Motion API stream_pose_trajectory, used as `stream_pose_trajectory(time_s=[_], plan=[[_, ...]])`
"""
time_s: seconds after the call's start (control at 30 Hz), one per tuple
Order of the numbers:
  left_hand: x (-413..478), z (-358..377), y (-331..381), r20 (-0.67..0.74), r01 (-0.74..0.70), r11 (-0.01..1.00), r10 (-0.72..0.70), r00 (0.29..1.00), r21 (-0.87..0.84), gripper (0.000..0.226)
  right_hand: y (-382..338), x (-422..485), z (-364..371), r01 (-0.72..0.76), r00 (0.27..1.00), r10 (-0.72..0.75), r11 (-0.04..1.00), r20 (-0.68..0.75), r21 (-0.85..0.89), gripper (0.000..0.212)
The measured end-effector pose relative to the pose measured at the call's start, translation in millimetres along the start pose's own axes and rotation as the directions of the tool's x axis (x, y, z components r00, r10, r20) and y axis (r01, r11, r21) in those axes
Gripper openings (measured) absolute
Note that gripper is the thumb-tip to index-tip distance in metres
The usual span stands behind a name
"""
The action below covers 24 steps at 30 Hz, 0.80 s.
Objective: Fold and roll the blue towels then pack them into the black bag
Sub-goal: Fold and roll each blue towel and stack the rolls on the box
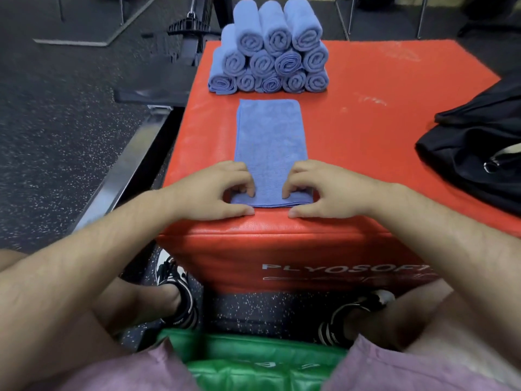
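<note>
1. The folded towel lies flat on the red table with its short end toward the person, probably so it rolls straight away from them.
2. Left hand and right hand: each grip is clamped on that near end, fingers curled on top and thumbs at the edge. Looks like they're starting the roll.
3. The rolled towels are stacked just past its far end and the black bag is well off to its right, so the lane's free.

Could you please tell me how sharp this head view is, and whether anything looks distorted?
Head view: the folded towel and rolled towels are sharp at centre; head view, the red box has bowed edges from wide-angle distortion; head view, the green cushion at the bottom is blurred, and the metal rail at left shows glare.
</note>
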<state>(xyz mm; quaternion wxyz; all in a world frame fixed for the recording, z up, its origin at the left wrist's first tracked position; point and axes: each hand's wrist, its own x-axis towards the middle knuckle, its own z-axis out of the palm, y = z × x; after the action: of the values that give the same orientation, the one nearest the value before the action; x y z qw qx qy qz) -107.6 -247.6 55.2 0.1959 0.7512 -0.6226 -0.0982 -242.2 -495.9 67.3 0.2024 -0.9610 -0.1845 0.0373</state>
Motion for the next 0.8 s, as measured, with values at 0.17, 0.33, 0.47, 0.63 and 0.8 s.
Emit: stream_pose_trajectory(time_s=[0.17, 0.33, 0.47, 0.63, 0.8], plan=[[-11, -11, -5, -0.008, 0.003, 1.0, -0.003, 1.0, 0.021, 0.028, 1, -3, -5, 0.001, 1.0, -0.001, 1.0, 0.001, -0.013, 0.027], [-9, -12, 0, -0.058, -0.021, 0.987, 0.031, 0.998, 0.158, 0.023, -10, -10, -5, -0.033, 0.997, 0.02, 0.979, -0.071, -0.199, 0.022], [-8, -10, 4, -0.06, -0.037, 0.975, 0.051, 0.997, 0.22, 0.027, -11, -10, -3, -0.122, 0.984, 0.107, 0.987, -0.143, -0.101, 0.026], [-6, -10, 3, -0.165, 0.111, 0.99, -0.095, 0.982, 0.092, 0.021, 1, -6, 0, -0.143, 0.957, 0.151, 0.988, -0.248, 0.051, 0.016], [2, -4, -8, -0.269, 0.226, 0.968, -0.247, 0.931, -0.106, 0.02, 4, -2, 8, -0.107, 0.93, 0.076, 0.992, -0.359, -0.068, 0.011]])
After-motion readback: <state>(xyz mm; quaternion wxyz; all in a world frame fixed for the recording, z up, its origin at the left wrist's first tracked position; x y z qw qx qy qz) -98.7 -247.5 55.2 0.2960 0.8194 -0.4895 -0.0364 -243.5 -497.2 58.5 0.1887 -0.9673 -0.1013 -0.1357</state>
